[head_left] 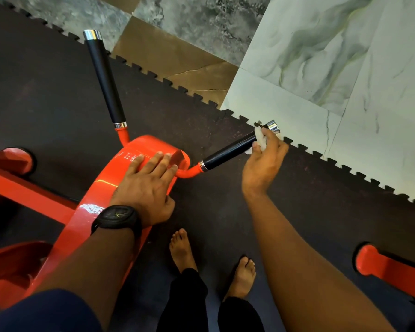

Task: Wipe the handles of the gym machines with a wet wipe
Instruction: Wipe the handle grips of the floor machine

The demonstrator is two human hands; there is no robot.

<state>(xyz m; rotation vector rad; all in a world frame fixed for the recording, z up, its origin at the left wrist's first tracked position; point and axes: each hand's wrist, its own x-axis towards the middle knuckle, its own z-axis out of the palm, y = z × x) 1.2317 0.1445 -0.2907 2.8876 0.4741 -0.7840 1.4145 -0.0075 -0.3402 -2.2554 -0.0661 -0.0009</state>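
Dark rubber mat [225, 212] covers the floor under the orange machine arm [98, 188]. Its toothed, interlocking edge runs diagonally beyond the arm, from the upper left down to the right. Past that edge lie pale marble-patterned tiles [321, 56] to the arm's right, and a brown tile [177, 58] and grey mottled tiles straight beyond it.

Two black handles branch from the arm's rounded end. The far handle [103, 77] points away from the arm toward the mat edge, and its chrome cap reaches almost over the toothed border. The right handle [228, 152] angles out to the arm's right, and its chrome end sits just over the border where the mat meets pale tile.

The left hand [144, 185], with a black wristwatch [118, 218] at the wrist, lies flat on the arm's rounded end, fingers straight and pressed to the orange paint. The right hand [264, 161] curls round the white wet wipe [261, 140], holding it against the right handle just short of the chrome cap.

Two bare feet [181, 250] stand on the mat, near the arm on its right side. Bare mat stretches between the arm's right side and an orange machine foot [369, 259] well apart from it. Another orange foot [17, 159] and frame rails crowd the arm's left side.
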